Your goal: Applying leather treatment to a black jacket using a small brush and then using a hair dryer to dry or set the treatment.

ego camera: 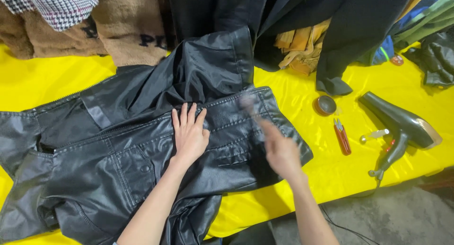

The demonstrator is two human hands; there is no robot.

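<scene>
A black leather jacket (118, 155) lies spread on a yellow table cover (302, 91), its shiny black lining (208, 65) folded up at the back. My left hand (189, 136) presses flat on the jacket near its middle, fingers together and pointing away from me. My right hand (279, 148) hovers over the jacket's right part and is blurred by motion. A blurred small object seems to stick out of its fingers near the waistband (246, 103); I cannot tell what it is.
To the right on the yellow cover lie a dark hair dryer (402, 124), red thread snips (342, 137), a small round tin (325, 104) and a small clear bottle (374, 135). Piles of clothes (302, 46) line the far side. Grey floor (392, 216) shows at lower right.
</scene>
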